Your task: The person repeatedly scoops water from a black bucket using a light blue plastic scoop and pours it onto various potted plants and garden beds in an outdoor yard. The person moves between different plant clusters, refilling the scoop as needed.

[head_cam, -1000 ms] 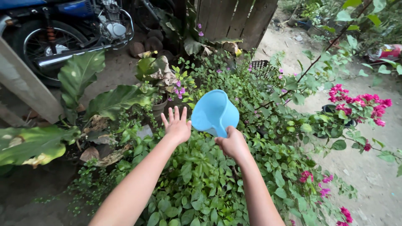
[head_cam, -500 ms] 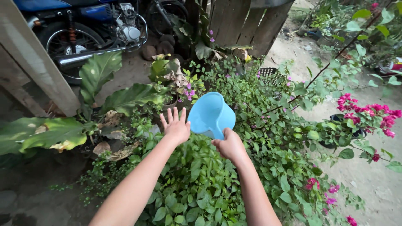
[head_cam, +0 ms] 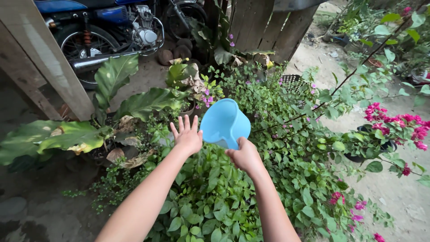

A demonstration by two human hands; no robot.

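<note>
Leafy green shrubs (head_cam: 215,197) fill the ground beneath both outstretched arms. Left hand (head_cam: 188,138) hovers with fingers spread, just beside the tipped light-blue dipper (head_cam: 224,122) whose handle the right hand (head_cam: 245,156) grips, fingers wrapped tight. Beyond stand a pink-flowered plant (head_cam: 394,122) and a parked motorcycle (head_cam: 103,27).

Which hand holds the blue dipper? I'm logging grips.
The right hand grips the blue dipper by its handle, tilted forward; the left hand is open beside it, fingers spread, holding nothing.
</note>
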